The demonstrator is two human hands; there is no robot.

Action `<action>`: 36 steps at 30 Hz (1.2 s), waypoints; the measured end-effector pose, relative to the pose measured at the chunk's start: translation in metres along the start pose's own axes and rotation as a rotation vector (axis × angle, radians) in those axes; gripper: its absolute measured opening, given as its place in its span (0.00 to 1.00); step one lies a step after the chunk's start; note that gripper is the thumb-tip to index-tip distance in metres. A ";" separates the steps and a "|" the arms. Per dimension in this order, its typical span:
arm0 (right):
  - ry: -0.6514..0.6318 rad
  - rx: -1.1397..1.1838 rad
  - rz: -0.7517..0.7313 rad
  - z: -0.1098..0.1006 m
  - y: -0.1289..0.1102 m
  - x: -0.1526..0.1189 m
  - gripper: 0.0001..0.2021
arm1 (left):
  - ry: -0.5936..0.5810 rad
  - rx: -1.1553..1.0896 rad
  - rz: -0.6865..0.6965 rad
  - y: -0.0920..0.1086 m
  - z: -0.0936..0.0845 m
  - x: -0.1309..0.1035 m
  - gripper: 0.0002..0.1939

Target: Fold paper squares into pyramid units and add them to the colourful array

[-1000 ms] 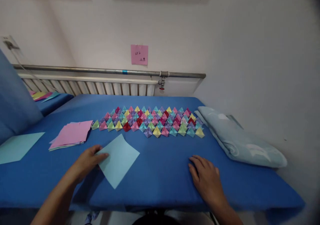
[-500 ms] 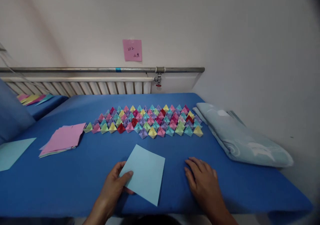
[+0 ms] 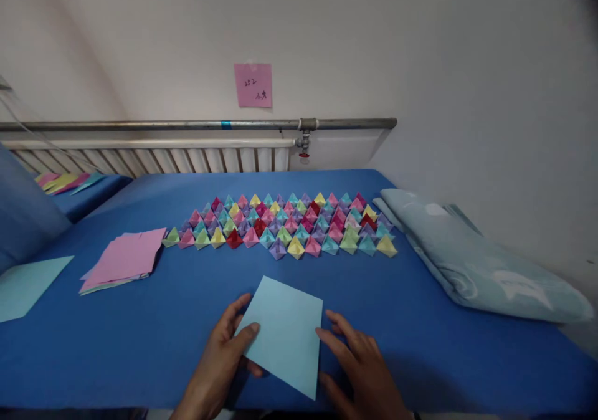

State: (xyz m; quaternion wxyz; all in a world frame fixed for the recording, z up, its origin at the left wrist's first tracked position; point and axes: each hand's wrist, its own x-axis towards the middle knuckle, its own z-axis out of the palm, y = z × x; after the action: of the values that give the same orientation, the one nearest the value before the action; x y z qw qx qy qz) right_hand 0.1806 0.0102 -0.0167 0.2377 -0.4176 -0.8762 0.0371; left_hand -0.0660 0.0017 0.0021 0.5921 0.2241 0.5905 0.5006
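A square sheet of light blue paper (image 3: 284, 336) is tilted above the blue-covered surface (image 3: 177, 345). My left hand (image 3: 228, 348) pinches its left edge, thumb on top and fingers underneath. My right hand (image 3: 357, 364) is at the sheet's right edge with fingers apart; the index fingertip meets or nearly meets that edge, and I cannot tell which. Beyond the sheet stand rows of small folded paper boats (image 3: 296, 247) in several colours.
A stack of pink-topped paper (image 3: 128, 258) lies to the left, with another pale blue sheet (image 3: 30, 286) at the far left. At right rests a folded light blue blanket (image 3: 471, 258). Behind are a radiator (image 3: 210, 158), a pipe (image 3: 163, 124) and a pink note (image 3: 253, 85) on the wall.
My right hand has moved left from the bare cloth to the sheet's right edge, its fingers spreading. My left hand still holds the sheet. The view has shifted slightly.
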 end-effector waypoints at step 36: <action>0.012 0.230 -0.014 -0.018 -0.005 0.003 0.14 | -0.350 1.200 1.035 -0.012 -0.051 -0.011 0.14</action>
State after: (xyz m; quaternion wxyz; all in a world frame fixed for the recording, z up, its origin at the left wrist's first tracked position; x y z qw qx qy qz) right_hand 0.1838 0.0069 0.0018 0.2896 -0.3816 -0.8676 0.1334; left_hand -0.1069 -0.0294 -0.0136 0.1485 0.8232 0.4787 0.2669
